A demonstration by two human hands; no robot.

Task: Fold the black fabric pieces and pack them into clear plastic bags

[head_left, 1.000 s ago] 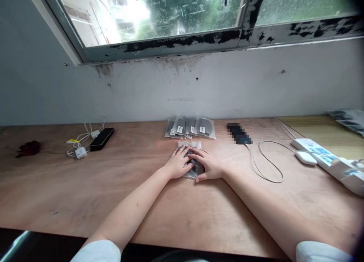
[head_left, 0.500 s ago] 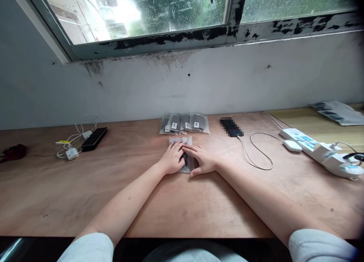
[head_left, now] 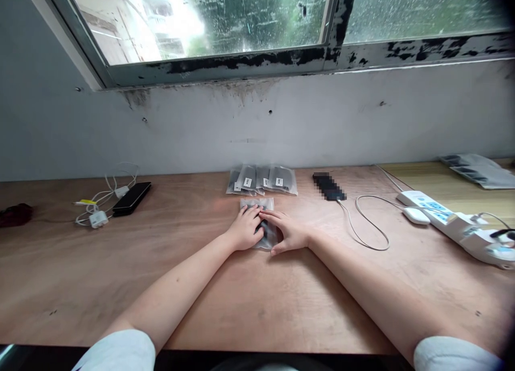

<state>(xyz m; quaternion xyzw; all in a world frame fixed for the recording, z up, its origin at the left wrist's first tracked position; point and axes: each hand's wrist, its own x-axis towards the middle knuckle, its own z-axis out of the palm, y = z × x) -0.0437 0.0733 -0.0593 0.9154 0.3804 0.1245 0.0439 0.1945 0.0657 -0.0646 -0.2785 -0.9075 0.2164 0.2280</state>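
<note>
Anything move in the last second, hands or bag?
The head camera turned and levelled, so the scene slid left in view. The left hand and right hand stay on the clear plastic bag, with nothing visibly taken or let go. The row of labelled bags and the power strip stayed put.

Along the back of the plywood desk (head_left: 120, 285), a row of plastic bags (head_left: 261, 180), directly behind one more bag (head_left: 257, 203). Farther left, a phone (head_left: 131, 198) beside tangled cables (head_left: 98, 210); farther right, a power strip (head_left: 438, 212).
</note>
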